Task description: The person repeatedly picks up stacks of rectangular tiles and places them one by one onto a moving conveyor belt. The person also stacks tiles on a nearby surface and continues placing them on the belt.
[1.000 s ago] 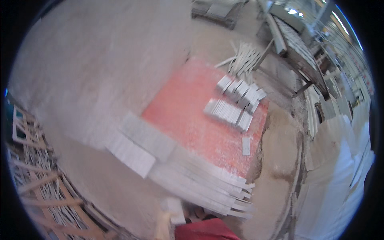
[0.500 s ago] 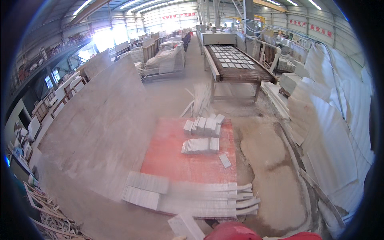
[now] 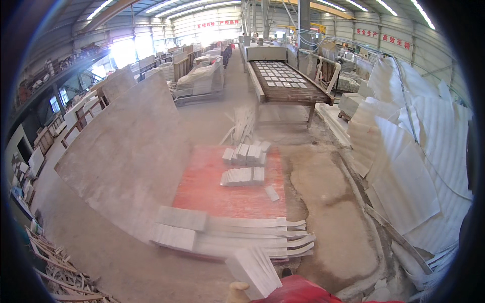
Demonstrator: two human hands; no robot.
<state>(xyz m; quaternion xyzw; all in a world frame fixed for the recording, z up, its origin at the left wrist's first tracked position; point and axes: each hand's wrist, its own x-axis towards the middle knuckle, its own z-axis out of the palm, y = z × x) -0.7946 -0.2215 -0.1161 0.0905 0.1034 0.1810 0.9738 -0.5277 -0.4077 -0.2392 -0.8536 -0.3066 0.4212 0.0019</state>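
A stack of pale stone tiles [image 3: 255, 271], tilted with its long edges fanned slightly apart, is near the lower edge. Against its lower left side is my left hand [image 3: 238, 291] in a beige glove; only a small part of it shows, and it is closed on the stack. Red clothing [image 3: 308, 292] fills the lower edge to the right of the tiles. My right hand does not show. Just beyond lie two neat rows of tiles [image 3: 174, 237] on long pale strips [image 3: 252, 242], which cross the near end of a red sheet [image 3: 227, 202].
More tile stacks [image 3: 242, 177] and one loose tile [image 3: 272, 193] lie on the red sheet. A large slab [image 3: 121, 156] leans at the left. Farther off stands a roller table [image 3: 293, 93] bearing tiles. White foam sheeting [image 3: 404, 187] lines the right. Broken wood strips [image 3: 65, 278] lie lower left.
The tile stack has come higher into view and moved right, and more of my gloved left hand shows beside it. The surroundings have shifted slightly left and up in the picture.
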